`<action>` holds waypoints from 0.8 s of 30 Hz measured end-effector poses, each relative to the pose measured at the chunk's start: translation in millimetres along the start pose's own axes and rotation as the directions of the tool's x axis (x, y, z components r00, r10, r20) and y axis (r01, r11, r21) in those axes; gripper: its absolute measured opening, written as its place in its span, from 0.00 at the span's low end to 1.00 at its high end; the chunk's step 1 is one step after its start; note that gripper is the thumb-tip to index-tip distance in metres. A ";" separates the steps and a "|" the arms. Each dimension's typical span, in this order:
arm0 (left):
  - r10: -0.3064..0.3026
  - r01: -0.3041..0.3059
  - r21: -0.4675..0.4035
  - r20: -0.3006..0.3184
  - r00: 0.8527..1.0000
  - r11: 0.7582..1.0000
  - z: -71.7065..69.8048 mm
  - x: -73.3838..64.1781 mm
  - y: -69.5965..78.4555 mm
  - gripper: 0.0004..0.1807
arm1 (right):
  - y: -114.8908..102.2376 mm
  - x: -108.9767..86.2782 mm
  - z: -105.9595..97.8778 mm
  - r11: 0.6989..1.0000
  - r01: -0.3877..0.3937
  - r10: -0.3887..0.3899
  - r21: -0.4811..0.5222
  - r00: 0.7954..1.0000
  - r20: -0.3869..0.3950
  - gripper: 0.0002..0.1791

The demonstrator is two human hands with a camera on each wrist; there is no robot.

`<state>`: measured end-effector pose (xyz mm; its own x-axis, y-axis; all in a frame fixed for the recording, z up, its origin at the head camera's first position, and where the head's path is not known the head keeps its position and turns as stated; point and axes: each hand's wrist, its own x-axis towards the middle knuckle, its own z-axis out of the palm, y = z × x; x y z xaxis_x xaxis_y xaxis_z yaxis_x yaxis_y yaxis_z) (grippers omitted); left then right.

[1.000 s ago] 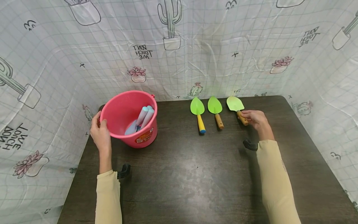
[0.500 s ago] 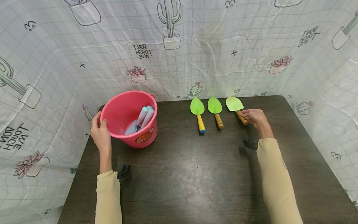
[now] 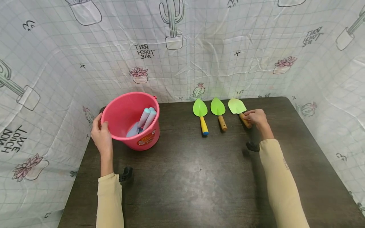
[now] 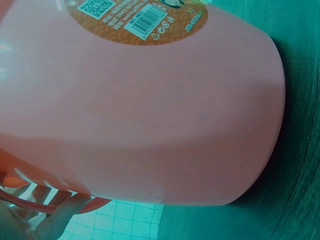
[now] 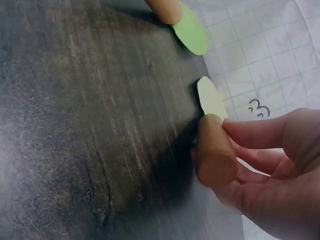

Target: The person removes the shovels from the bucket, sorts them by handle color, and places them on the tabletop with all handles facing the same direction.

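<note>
My left hand (image 3: 101,136) grips the left rim of a pink bucket (image 3: 119,110) that stands at the table's back left. In the left wrist view the fingers curl at the bucket's rim (image 4: 102,203). Inside the bucket lie several pale-blue-handled tools (image 3: 146,119). At the back right, my right hand (image 3: 256,118) pinches the wooden handle of a trowel (image 3: 237,106) with a pale green blade. The right wrist view shows thumb and fingers round that handle (image 5: 215,150). To its left lie a green trowel with a wooden handle (image 3: 218,107) and one with a yellow handle (image 3: 200,108).
A dark wooden table (image 3: 194,177) carries everything. Behind and at both sides hangs a white cloth (image 3: 211,38) printed with cacti, close to the table's back edge. Black wrist straps (image 3: 126,174) stick out from both sleeves.
My right hand has shifted slightly left with the pale green trowel, closer to the other two trowels. My left hand and the bucket stay in place.
</note>
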<state>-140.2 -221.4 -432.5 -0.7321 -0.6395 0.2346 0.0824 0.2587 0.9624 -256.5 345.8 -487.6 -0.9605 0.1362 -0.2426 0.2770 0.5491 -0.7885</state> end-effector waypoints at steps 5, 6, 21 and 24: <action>-0.011 0.011 0.009 -0.003 1.000 1.000 0.0 0.6 -0.7 0.21 | -5.3 -3.0 3.1 0.998 -0.003 0.001 -0.061 1.000 -0.026 0.19; -0.014 0.014 0.010 -0.003 1.000 1.000 0.0 0.6 -0.7 0.21 | -5.9 -3.1 3.4 0.997 -0.004 0.002 -0.071 1.000 -0.030 0.19; -0.011 0.011 0.019 -0.009 1.000 1.000 0.0 0.7 -1.5 0.21 | -15.5 -7.1 5.8 0.994 0.017 -0.031 -0.108 0.990 -0.135 0.18; -0.009 0.009 0.017 -0.007 1.000 1.000 -0.2 0.7 -1.4 0.21 | -24.1 -7.4 4.4 0.991 0.041 -0.066 -0.126 0.978 -0.198 0.20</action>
<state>-140.7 -222.3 -433.7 -0.7277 -0.6472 0.2270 0.0643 0.2651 0.9621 -255.9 327.9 -469.2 -0.9626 0.2607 -0.0735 0.2321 0.6538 -0.7202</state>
